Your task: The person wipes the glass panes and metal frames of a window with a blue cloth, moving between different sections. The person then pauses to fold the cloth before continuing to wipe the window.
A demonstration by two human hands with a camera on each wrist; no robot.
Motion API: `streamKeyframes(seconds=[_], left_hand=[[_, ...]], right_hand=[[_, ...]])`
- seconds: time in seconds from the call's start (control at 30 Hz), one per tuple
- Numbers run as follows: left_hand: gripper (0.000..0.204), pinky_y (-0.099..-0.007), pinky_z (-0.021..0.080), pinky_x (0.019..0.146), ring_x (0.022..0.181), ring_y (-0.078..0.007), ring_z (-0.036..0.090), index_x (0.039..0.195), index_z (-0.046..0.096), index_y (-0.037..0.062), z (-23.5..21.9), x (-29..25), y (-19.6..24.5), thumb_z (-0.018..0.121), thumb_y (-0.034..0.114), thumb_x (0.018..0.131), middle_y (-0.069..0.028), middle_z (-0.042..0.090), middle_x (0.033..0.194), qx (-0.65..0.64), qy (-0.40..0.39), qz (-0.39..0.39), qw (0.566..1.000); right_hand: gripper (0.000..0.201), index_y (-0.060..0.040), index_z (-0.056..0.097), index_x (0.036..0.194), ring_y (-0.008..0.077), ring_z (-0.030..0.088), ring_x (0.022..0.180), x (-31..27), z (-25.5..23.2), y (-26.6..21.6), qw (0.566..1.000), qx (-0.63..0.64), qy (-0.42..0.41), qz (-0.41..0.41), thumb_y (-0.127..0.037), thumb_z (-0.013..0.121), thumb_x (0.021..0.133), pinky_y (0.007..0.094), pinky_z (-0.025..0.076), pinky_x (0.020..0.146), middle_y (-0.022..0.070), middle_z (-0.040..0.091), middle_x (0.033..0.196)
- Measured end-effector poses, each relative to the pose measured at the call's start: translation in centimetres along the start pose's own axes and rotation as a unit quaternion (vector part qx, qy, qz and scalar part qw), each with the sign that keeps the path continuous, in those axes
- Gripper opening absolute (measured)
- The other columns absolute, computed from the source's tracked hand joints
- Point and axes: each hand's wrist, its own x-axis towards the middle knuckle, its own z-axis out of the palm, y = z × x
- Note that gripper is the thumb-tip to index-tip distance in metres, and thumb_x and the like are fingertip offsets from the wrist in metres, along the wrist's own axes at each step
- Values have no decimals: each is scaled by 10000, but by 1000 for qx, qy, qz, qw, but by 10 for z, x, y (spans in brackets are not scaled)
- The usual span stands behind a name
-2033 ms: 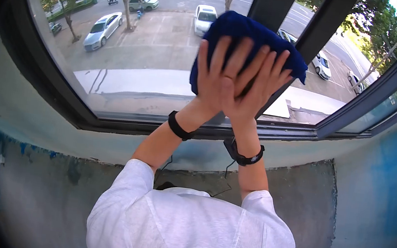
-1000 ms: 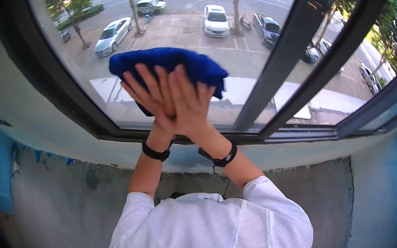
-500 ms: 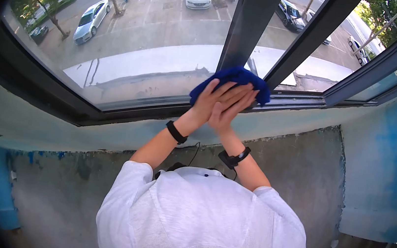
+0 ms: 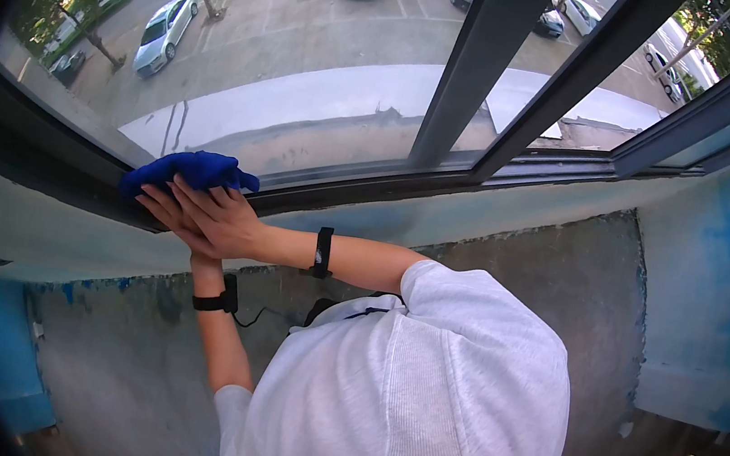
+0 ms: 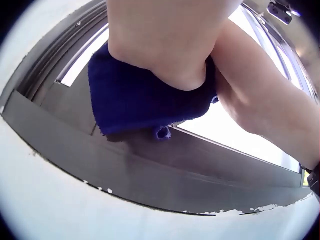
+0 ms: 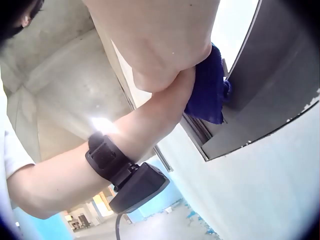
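Note:
A dark blue cloth (image 4: 185,169) lies bunched against the lower left corner of the dark window frame (image 4: 314,196). My right hand (image 4: 227,220) is laid over my left hand (image 4: 168,211), and the fingers of both stretch out straight along the cloth, pressing on it. Much of the left hand is hidden under the right one. In the left wrist view, a flap of the cloth (image 5: 135,102) hangs below the heel of the hand, over the grey frame. From the right wrist, the cloth (image 6: 207,90) shows beyond the crossed wrists, beside the frame.
Window glass (image 4: 296,119) rises behind the frame, with parked cars outside. Dark upright bars (image 4: 466,76) divide the panes towards the right. Below the frame runs a pale wall (image 4: 366,219) with chipped paint. A thin cable (image 4: 258,315) hangs from the left wristband (image 4: 212,302).
Both hands and the cloth have swept across the glass and sill, lately from the middle upright leftward to the lower left corner. The right hand stays over the left.

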Motion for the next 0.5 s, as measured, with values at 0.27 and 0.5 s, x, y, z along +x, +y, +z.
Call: streamKeyframes(seconds=[0.27, 0.5], left_hand=[[562, -657, 162, 1143, 1476, -463, 143, 1530, 350, 251, 77, 137, 171, 455, 436, 1009, -141, 196, 1626, -28, 106, 53, 993], [452, -590, 93, 1184, 1463, -335, 264, 1385, 567, 301, 102, 178, 342, 487, 348, 943, 23, 375, 1567, -67, 45, 132, 988]], right_hand=[[735, -42, 562, 1360, 297, 470, 1196, 79, -153, 95, 979, -177, 68, -77, -560, 609, 840, 453, 260, 1069, 140, 502, 1452], [783, 111, 418, 1411, 434, 336, 1417, 88, -325, 171, 964, -234, 119, -47, -483, 532, 915, 526, 108, 1179, 322, 415, 1457]])
